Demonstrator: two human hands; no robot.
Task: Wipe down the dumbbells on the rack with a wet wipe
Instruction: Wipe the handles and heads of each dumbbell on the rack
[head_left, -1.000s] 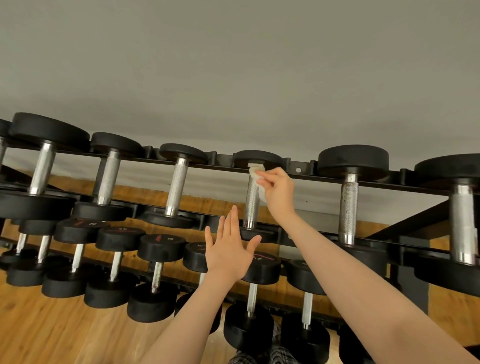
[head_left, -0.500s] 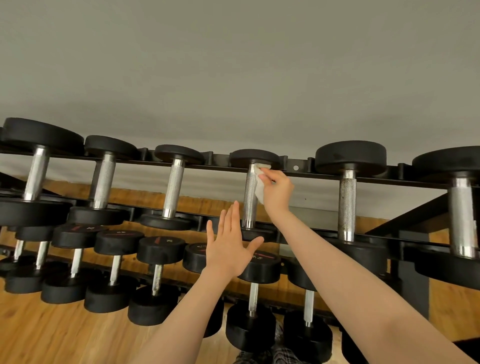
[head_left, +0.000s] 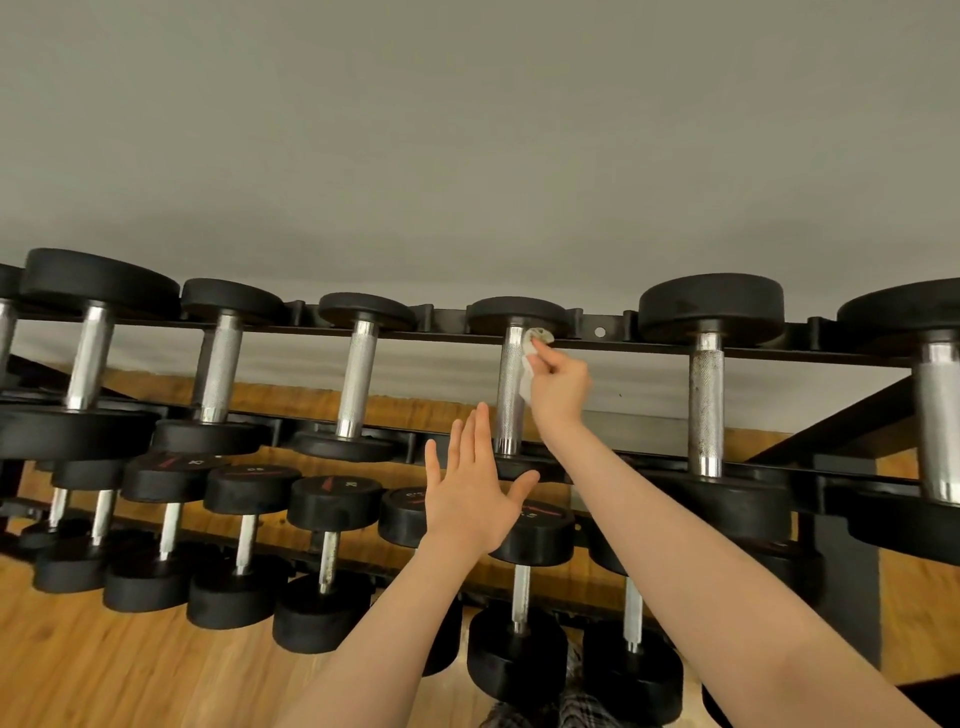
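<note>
A black rack carries rows of black dumbbells with steel handles. My right hand pinches a white wet wipe against the right side of the steel handle of the top-row dumbbell in the middle, just under its far head. My left hand is held flat with straight fingers in front of that dumbbell's near head, which it mostly hides; whether it touches the head is unclear.
More top-row dumbbells flank it: one to the left and a bigger one to the right. Lower rows of smaller dumbbells sit below. A wood floor lies beneath, a grey wall behind.
My right hand with the wipe has shifted on the upper end of the handle, from its front to its right side. My left hand stays open in front of the near head.
</note>
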